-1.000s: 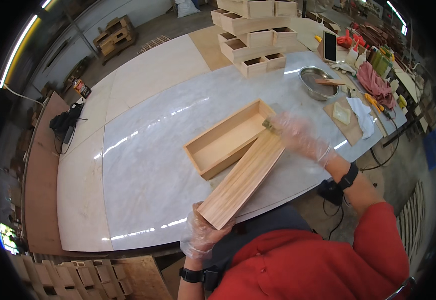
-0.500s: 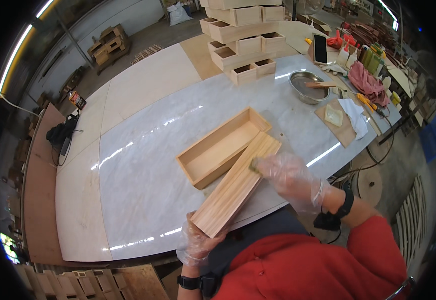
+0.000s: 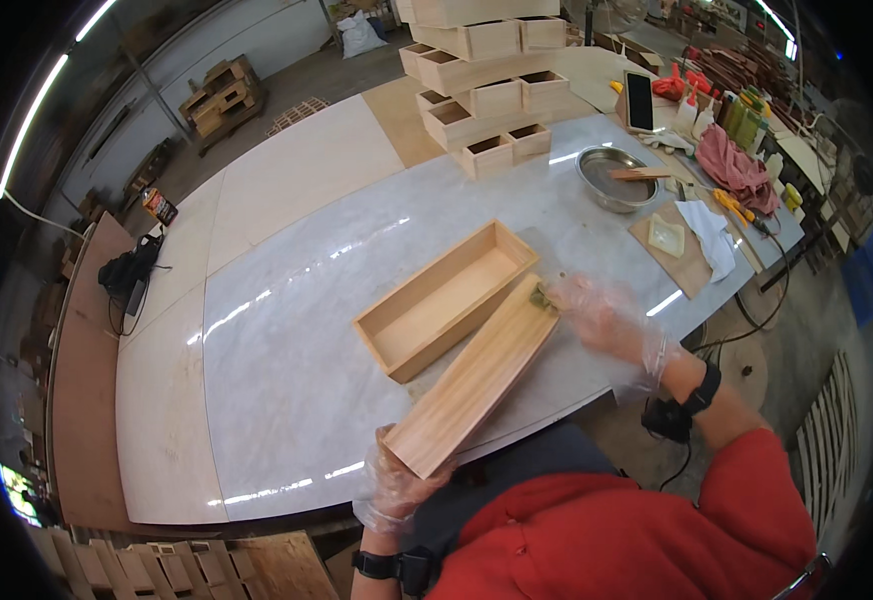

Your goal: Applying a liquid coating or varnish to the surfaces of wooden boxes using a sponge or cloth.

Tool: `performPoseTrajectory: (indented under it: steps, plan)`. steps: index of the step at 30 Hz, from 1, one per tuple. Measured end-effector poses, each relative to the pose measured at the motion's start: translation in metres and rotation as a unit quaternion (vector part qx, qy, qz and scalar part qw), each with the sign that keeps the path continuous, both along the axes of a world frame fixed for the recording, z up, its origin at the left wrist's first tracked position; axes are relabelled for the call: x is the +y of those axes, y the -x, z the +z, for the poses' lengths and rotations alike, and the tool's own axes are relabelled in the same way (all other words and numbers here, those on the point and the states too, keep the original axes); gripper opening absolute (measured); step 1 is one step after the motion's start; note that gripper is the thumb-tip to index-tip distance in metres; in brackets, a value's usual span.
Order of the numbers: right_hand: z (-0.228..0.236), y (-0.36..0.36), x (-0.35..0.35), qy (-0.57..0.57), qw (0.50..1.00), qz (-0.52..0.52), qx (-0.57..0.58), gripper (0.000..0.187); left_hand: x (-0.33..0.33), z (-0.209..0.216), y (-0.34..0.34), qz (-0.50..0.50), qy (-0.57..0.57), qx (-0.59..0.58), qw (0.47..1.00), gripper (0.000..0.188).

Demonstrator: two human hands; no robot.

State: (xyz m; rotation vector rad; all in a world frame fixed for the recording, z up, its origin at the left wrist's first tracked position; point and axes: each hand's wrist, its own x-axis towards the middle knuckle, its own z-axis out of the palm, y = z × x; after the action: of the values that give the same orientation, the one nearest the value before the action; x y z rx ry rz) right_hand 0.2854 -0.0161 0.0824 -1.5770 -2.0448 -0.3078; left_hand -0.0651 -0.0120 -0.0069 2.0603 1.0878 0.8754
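Head view: over the near counter (image 3: 547, 408) edge, the wooden piece (image 3: 475, 380) is held lengthwise slanting away rightward, near end clasped by the left hand (image 3: 403, 478), far end met by a green pad (image 3: 540, 298) pinched in right hand (image 3: 605, 314) fingers.

"Where does the head view look from?"
"The wearer's head, steeply down past the red shirt (image 3: 617, 535) onto the left hand (image 3: 397, 488) and right hand (image 3: 605, 318), both near."
"How wide?"
"Fisheye-wide: the table (image 3: 287, 370) bows, and the concrete floor (image 3: 302, 78) shows beyond."
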Motion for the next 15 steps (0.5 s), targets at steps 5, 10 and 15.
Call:
performPoseTrajectory:
  steps: [5,10,15]
  plan:
    - [-0.001,0.015,0.016,0.001,0.998,0.049,-0.029,0.015,-0.003,0.015,-0.008,-0.017,0.071,-0.103,0.992,0.073]
    - [0.015,0.103,-0.017,0.039,0.964,0.262,-0.004,0.012,0.001,0.02,-0.012,-0.03,0.024,-0.029,0.999,0.073]
    - [-0.027,0.007,0.025,-0.036,0.974,0.225,0.015,0.027,0.0,0.007,-0.009,-0.002,-0.005,-0.067,0.998,0.075]
